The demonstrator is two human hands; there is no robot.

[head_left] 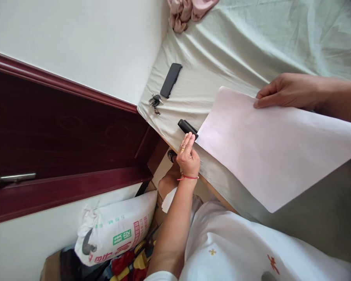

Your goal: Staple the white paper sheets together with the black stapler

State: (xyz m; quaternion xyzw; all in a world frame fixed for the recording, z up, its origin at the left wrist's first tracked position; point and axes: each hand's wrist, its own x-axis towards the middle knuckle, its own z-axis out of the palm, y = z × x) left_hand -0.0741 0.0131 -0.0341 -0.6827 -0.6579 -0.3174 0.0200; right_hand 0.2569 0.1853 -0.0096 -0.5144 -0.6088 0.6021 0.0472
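Paper (269,152), white and bare on the face I can see, slants over the bed, its upper edge pinched between the thumb and fingers of my right hand (280,93). Its corner at the far left meets a black stapler (185,125); I cannot tell how far that corner goes in. At the stapler's near end, the fingertips of my left hand (190,156) touch the black casing. Those fingers are straight and held together, but the thumb is hidden, so I cannot tell whether they grip or only press. That hand wears a gold ring (183,149) and a red bracelet (190,176).

Under the stapler I see a pale green bed sheet (210,54), creased all over. Beyond the stapler lie a bunch of keys (156,101) and, just beside it, a dark phone (171,80). Pink cloth (190,11) is bunched at the top, well apart from both hands. Off to the left I have a dark red door (61,125), and below it a stuffed white sack (119,226) with red and green print.
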